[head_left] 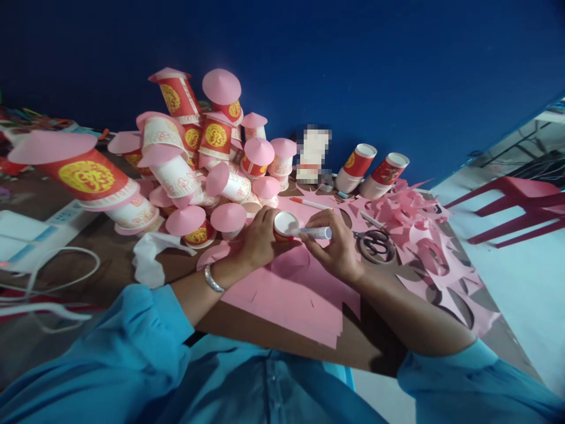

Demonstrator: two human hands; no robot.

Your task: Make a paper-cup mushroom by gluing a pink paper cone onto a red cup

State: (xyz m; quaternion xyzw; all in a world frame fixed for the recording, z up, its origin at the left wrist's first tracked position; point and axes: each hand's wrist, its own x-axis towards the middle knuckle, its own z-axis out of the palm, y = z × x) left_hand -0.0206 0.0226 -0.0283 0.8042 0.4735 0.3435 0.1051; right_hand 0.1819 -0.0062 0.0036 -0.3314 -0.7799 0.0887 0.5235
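My left hand (pixel 263 238) is closed around the side of a red and white paper cup (pixel 286 224), its pale round end facing up. In my right hand (pixel 336 247) is a white tube (pixel 316 232) that looks like a glue stick, gripped between thumb and fingers. The tube's tip meets the cup's rim or sits just beside it; I cannot tell which. Below both hands lie pink paper sheets (pixel 282 300), with a round pink paper piece (pixel 291 262) on top.
Cups with pink cone roofs (pixel 216 135) are piled at the back left. Two cup stacks (pixel 356 165) stand near the blue wall. Pink paper scraps (pixel 419 218), black-handled scissors (pixel 375 242) and an orange-white pen (pixel 311 203) lie rightward. A red stool (pixel 521 197) stands beyond the table.
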